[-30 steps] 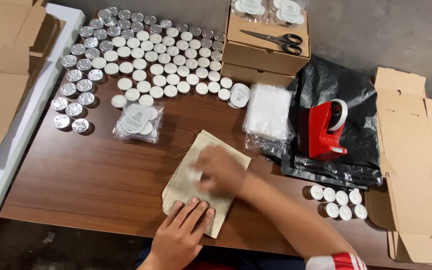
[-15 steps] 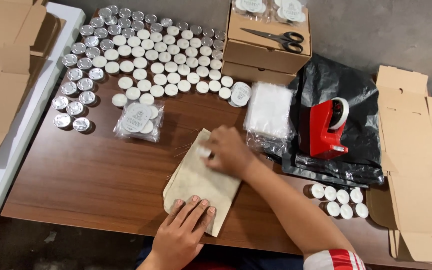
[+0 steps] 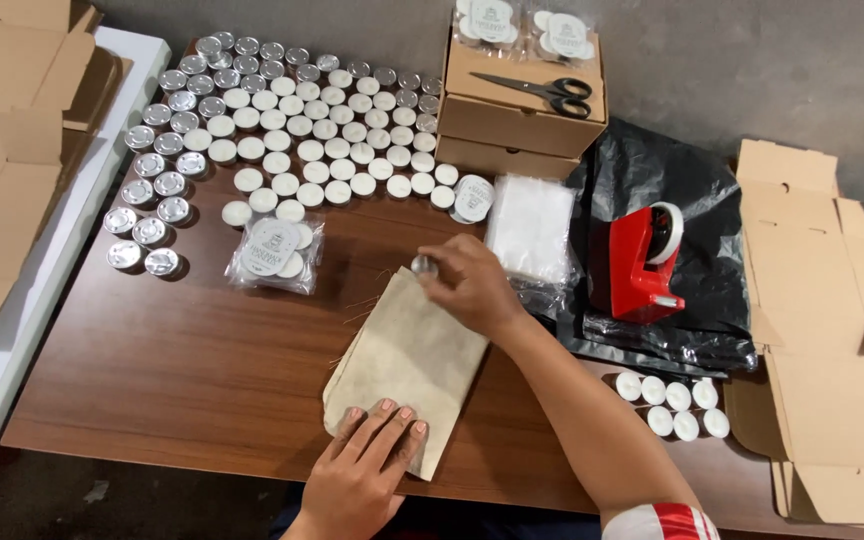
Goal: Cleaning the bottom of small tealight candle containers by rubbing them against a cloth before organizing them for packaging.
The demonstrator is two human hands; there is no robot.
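A flat tan cloth pouch (image 3: 407, 365) lies on the brown table (image 3: 182, 370). My left hand (image 3: 362, 470) presses flat on its near end, fingers spread. At the pouch's far end my right hand (image 3: 472, 285) pinches a small round silver-and-white tealight (image 3: 423, 266) between its fingertips. A clear bag of tealights (image 3: 274, 255) sits just left of the pouch's far end.
Several rows of loose tealights (image 3: 302, 130) cover the far left of the table. Stacked cardboard boxes with scissors (image 3: 537, 88) stand at the back. A stack of clear bags (image 3: 530, 228), a red tape dispenser (image 3: 644, 262) on black plastic, a small tealight group (image 3: 672, 405) and flat cartons (image 3: 832, 330) lie right.
My right hand has slid from the middle of the pouch up to its far end and now holds a tealight. My left hand stays pressed on the near end.
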